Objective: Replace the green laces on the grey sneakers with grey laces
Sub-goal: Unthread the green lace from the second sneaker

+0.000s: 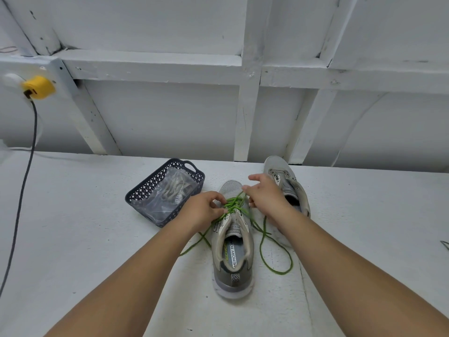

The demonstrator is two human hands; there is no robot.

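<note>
Both grips, L hand (pixel 206 210) & R hand (pixel 264 198), pinch green lace (pixel 234 205); sneaker (pixel 233 251) insole reads "MEMORY FOA".

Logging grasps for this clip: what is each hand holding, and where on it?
Both hands work the green lace at its crossings over the near sneaker: left hand pinches it on the left side, right hand near the toe-end crossings.

The right hand (pixel 266 199) hides the second sneaker's (pixel 286 181) midsection. Bagged contents of the basket (pixel 143 193) are indistinct. The dark cable (pixel 23 190) exits at the left edge.
</note>
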